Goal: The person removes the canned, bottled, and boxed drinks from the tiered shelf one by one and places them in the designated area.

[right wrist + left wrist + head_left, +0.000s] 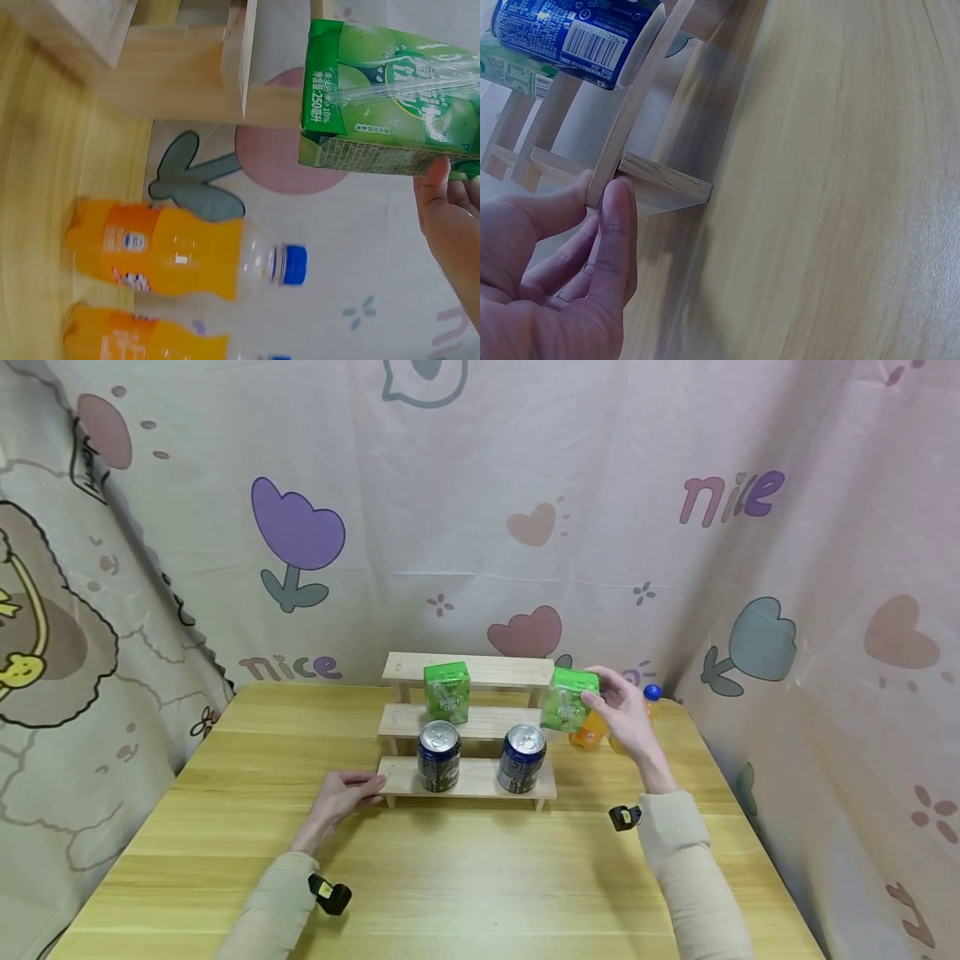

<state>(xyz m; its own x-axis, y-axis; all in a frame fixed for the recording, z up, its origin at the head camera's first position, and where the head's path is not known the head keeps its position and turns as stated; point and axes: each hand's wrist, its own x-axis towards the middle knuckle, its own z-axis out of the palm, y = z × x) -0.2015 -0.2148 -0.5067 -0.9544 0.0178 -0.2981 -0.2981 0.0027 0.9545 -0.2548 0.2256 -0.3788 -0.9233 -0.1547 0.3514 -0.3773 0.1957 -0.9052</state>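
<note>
A three-tier wooden shelf point(480, 776) stands on the table. My left hand point(347, 797) pinches the left end of its lowest board between thumb and fingers, as the left wrist view point(577, 255) confirms. In my right hand point(628, 714) is a green juice box point(567, 700), held off the shelf near the right end of the middle board; a straw runs along its face in the right wrist view. Another green juice box point(447, 692) stands on the middle board's left part. Two dark blue cans, a left one point(438, 757) and a right one point(522, 759), stand on the lowest board.
Two orange drink bottles with blue caps, one nearer the shelf point(165, 247) and one beside it point(150, 334), stand right of the shelf, partly behind my right hand in the head view. A patterned curtain point(465, 510) hangs behind the wooden table point(450, 877).
</note>
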